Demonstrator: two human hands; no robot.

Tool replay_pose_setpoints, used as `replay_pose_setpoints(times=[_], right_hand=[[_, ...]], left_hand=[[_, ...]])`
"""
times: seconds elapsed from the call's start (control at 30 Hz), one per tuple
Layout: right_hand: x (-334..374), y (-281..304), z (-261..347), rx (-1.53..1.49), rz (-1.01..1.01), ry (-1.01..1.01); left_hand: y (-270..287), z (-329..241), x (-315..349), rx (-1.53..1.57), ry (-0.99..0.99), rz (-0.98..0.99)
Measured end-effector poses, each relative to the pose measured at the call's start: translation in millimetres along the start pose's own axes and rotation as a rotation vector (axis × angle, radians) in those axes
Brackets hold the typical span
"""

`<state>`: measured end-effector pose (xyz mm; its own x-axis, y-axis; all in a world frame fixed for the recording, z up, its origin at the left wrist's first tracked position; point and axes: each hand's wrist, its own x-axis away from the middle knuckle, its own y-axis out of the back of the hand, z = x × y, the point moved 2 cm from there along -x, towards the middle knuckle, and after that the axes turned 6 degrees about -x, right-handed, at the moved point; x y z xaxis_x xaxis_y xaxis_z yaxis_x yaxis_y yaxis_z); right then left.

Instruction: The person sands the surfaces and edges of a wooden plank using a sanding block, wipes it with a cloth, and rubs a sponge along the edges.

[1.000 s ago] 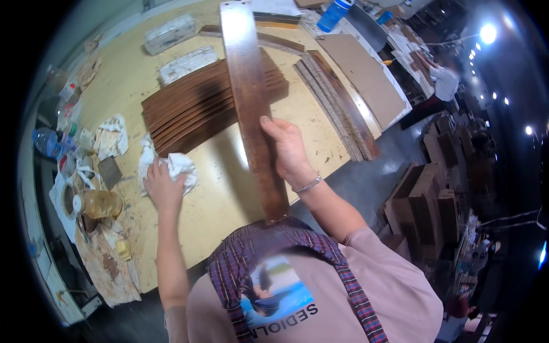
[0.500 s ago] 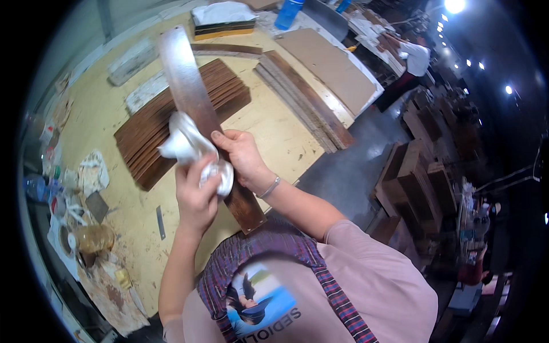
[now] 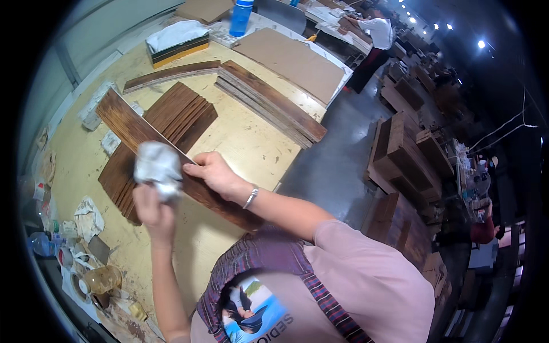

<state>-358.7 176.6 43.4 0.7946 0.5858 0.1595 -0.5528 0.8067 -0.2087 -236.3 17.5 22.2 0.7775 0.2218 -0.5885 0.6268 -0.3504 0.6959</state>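
A long brown wooden board (image 3: 123, 122), slightly curved and with visible grain, slants across in front of me above the table. My right hand (image 3: 214, 174) grips its edge near the middle, thumb on the upper face. A bunched white cloth (image 3: 158, 166), smeared by motion, is in my left hand (image 3: 154, 208) and lies against the board's face. Beneath the board, a fanned stack of brown wooden strips (image 3: 186, 117) rests on the table. The lower end of the board comes close to my apron (image 3: 251, 251).
Behind lie a curved strip (image 3: 171, 75), several long boards (image 3: 269, 100) and a cardboard sheet (image 3: 291, 63) on the yellowish table (image 3: 246, 146). A blue bottle (image 3: 240, 20) and a cloth-topped block (image 3: 177, 43) stand farther back. Jars and rags (image 3: 103, 280) crowd the left edge. Another person (image 3: 377, 37) works beyond.
The board has swung toward the left, and its grained face now shows instead of the shiny one. The cloth and left hand have shifted left and down; the whole view has turned slightly.
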Motion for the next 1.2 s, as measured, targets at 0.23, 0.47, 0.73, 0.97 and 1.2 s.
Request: replay_pose_setpoints(times=[0.23, 0.47, 0.73, 0.97, 1.2], right_hand=[[-11, 20, -32, 0.183, 0.124, 0.298], [23, 32, -14, 0.242, 0.120, -0.061], [20, 36, -31, 0.336, -0.072, -0.043], [30, 27, -26, 0.154, 0.081, 0.077], [63, 64, -19, 0.523, 0.057, -0.059]], left_hand=[[-12, -74, 11, 0.061, -0.459, 0.050], [22, 103, -28, -0.041, -0.011, -0.227], [13, -48, -16, 0.979, 0.526, 0.075], [-19, -78, 18, -0.448, -0.516, 0.226], [0, 43, -9, -0.589, -0.604, 0.035]])
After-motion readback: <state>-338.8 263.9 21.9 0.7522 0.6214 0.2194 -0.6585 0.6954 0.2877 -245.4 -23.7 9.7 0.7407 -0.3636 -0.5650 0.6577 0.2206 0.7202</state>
